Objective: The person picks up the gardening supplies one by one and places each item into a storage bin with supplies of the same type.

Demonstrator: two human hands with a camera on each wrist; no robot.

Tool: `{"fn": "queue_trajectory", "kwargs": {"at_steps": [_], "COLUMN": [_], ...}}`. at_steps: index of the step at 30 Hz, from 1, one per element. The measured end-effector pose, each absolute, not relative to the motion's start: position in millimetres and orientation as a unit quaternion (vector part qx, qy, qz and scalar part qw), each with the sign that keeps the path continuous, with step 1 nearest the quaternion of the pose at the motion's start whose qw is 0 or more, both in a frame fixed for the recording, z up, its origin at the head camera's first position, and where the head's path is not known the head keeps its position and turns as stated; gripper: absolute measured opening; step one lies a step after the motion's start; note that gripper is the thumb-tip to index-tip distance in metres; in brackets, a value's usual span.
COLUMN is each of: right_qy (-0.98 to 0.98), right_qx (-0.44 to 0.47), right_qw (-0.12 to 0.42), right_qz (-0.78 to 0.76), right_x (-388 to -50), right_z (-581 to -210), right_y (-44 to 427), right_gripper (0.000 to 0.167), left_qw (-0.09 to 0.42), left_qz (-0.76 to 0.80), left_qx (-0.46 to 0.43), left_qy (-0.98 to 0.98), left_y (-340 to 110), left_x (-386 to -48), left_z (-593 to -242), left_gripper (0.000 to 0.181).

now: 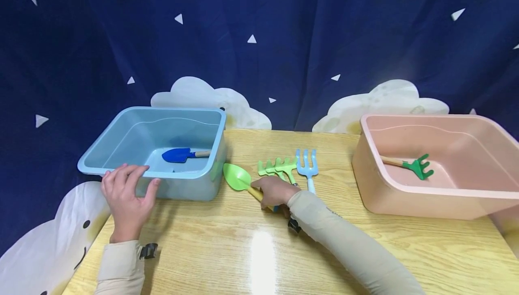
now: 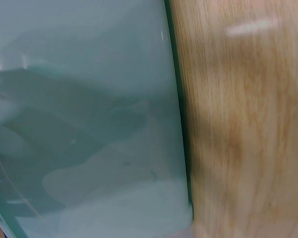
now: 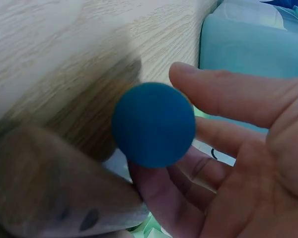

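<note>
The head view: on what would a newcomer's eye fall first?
Probably first the blue tub, at the left of the table, and the pink tub, at its right. Between them, the right grip holds a green trowel by its yellow handle.

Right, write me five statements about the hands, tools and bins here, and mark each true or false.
1. The right grip holds the light green trowel by its yellow handle. True.
2. The left grip is at the rim of the pink bin. False: it is at the near rim of the blue bin.
3. The dark blue trowel lies inside the blue bin. True.
4. The dark green rake lies on the table. False: it lies inside the pink bin.
5. In the head view, the light blue fork lies right of the light green rake heads. True.
</note>
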State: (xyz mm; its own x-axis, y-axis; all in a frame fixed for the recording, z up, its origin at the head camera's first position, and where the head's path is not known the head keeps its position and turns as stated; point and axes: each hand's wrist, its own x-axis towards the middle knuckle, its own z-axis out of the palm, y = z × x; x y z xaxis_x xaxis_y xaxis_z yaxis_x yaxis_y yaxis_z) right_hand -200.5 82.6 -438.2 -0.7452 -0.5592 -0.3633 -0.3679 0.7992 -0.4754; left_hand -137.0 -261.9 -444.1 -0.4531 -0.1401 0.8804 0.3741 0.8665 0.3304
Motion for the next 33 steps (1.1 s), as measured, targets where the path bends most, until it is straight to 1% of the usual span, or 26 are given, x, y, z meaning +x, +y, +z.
{"fn": "queue_trajectory", "kwargs": {"at_steps": [2, 5, 9, 15, 17, 24, 33], "right_qy": [0.914, 0.913, 0.914, 0.913, 0.912, 0.907, 0.901], "right_qx": [-0.263, -0.27, -0.268, -0.275, -0.274, -0.272, -0.264], "right_qw": [0.247, 0.243, 0.243, 0.246, 0.25, 0.267, 0.288], "right_qz": [-0.187, -0.185, -0.183, -0.173, -0.173, -0.181, -0.189], "right_x": [-201.0, -201.3, -200.9, -200.7, -200.9, -202.4, -205.1], "right_z": [-438.1, -438.8, -439.4, -438.8, -439.2, -438.7, -437.6], "right_y": [83.8, 84.9, 86.1, 87.2, 87.3, 87.9, 90.5], "right_gripper": [0.056, 0.051, 0.062, 0.06, 0.063, 0.058, 0.062], "left_qw": [0.518, 0.517, 0.515, 0.515, 0.516, 0.522, 0.514], "left_qz": [-0.248, -0.247, -0.247, -0.246, -0.247, -0.246, -0.247], "left_qx": [-0.072, -0.071, -0.071, -0.07, -0.07, -0.074, -0.071], "left_qy": [-0.815, -0.816, -0.818, -0.818, -0.818, -0.813, -0.818], "left_y": [-262.5, -263.0, -263.3, -263.0, -262.7, -261.3, -261.7], "left_x": [-136.7, -136.9, -137.3, -136.4, -136.2, -136.6, -136.6], "left_z": [-444.6, -445.5, -446.6, -446.1, -445.3, -442.4, -443.0], "left_gripper": [0.066, 0.065, 0.065, 0.066, 0.066, 0.064, 0.065]}}
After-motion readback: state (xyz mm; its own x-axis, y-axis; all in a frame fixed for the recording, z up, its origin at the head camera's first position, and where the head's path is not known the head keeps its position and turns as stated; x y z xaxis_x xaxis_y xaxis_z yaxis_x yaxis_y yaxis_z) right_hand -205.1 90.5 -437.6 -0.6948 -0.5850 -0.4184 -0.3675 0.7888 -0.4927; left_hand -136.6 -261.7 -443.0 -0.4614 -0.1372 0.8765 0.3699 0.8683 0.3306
